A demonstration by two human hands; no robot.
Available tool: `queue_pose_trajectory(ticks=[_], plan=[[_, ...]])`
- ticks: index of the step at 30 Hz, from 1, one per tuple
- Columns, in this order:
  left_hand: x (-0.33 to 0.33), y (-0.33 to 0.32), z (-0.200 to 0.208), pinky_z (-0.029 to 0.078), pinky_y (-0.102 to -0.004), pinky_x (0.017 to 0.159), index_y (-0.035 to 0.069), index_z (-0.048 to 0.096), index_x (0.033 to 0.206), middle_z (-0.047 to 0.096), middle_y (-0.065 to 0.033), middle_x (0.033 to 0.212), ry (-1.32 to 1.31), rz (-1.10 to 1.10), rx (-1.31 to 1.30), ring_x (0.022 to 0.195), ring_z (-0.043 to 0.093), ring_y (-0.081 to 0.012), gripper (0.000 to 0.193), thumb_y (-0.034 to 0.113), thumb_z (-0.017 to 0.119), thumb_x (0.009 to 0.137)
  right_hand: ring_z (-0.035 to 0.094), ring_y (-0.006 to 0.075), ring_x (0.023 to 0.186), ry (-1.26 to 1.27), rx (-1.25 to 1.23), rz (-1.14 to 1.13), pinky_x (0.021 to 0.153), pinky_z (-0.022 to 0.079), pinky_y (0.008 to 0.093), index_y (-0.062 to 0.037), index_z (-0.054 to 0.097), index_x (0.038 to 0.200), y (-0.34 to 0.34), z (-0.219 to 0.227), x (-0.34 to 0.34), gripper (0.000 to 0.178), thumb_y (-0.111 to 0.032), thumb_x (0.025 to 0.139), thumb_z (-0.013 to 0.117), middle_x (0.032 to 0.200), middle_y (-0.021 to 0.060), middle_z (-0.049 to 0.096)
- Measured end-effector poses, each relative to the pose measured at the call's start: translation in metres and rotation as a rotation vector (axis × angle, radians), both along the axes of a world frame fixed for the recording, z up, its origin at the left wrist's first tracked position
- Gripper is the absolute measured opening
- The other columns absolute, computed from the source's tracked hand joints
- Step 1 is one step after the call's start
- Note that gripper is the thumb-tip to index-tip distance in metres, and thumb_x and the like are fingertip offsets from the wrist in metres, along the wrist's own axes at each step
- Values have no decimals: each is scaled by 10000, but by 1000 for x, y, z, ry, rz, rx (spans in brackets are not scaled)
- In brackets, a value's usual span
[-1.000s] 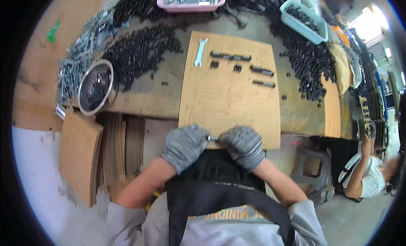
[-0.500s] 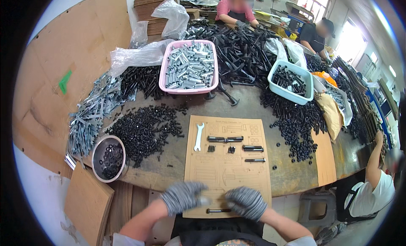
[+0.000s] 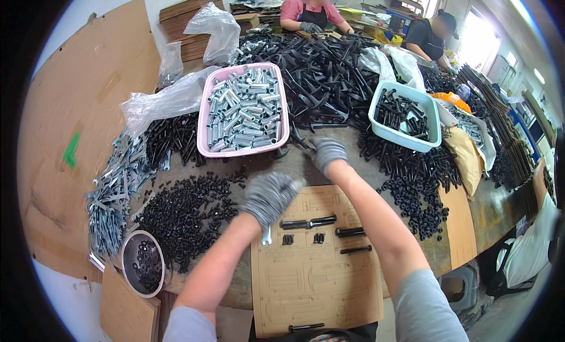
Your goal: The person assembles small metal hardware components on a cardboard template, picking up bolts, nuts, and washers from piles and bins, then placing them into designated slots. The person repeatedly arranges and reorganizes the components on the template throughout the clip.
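Observation:
My left hand (image 3: 271, 198), in a grey knit glove, is over the upper left corner of a printed cardboard sheet (image 3: 282, 309). Motion smears its fingertips. Below it shows one end of a silver open-end wrench (image 3: 266, 236). My right hand (image 3: 328, 154), gloved alike, reaches past the sheet's far edge, its fingers partly hidden beside a black hooked metal part (image 3: 301, 139). On the sheet lie a long black rod (image 3: 309, 222), two clusters of small black screws (image 3: 288, 239), a black cylinder (image 3: 348, 231), a thin bolt (image 3: 356, 249) and, at the near edge, another bolt (image 3: 306, 327).
A pink tub (image 3: 202, 127) of silver tubes and a light-blue tub (image 3: 412, 143) of black bolts stand beyond. Black screws (image 3: 188, 215) and silver wrenches (image 3: 112, 201) lie left, near a metal bowl (image 3: 162, 283). Black nuts (image 3: 418, 207) lie right. Co-workers (image 3: 312, 9) are around the table.
Both hands have moved away from the sheet's near edge to its far side. The view has shifted, so the sheet appears lower.

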State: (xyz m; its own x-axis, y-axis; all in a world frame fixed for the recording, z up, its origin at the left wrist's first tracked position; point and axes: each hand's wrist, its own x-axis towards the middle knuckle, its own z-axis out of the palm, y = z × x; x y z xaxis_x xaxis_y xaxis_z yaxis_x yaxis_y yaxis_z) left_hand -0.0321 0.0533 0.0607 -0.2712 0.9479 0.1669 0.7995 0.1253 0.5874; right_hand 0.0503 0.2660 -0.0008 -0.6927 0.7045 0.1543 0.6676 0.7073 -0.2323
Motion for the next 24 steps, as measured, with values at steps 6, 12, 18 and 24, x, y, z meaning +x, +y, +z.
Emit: queue_pose_trajectory(ticks=[6, 12, 18, 24], plan=[[8, -20, -29, 494, -419, 732, 35, 675, 902, 648, -202, 868, -117, 18, -93, 791, 617, -353, 392, 410, 561, 888, 643, 359, 872, -4, -193, -43, 774, 504, 434, -33, 656, 968, 6, -5, -11, 320, -287, 772, 671, 912, 195, 671], [26, -35, -30, 508, -337, 830, 43, 615, 1152, 677, -109, 1002, -307, 107, 175, 905, 646, -214, 426, 267, 720, 804, 661, 171, 818, 667, -1150, 103, 672, 560, 298, -25, 638, 1013, -74, 35, 77, 229, -114, 813, 704, 911, 91, 685], [61, -62, -27, 515, -289, 789, 7, 615, 1095, 648, -50, 930, -633, -284, -133, 878, 610, -127, 294, 170, 665, 855, 661, 134, 802, 821, -1218, -41, 635, 556, 243, -40, 594, 1025, -155, 50, 187, 245, -109, 818, 706, 944, 64, 676], [85, -104, -32, 550, -255, 556, 11, 612, 1021, 642, -88, 788, -1195, -101, -666, 649, 645, -147, 375, 369, 590, 910, 647, 211, 680, 493, -413, 239, 613, 531, 321, -49, 669, 915, -207, 10, 240, 166, -189, 829, 696, 795, 93, 663]])
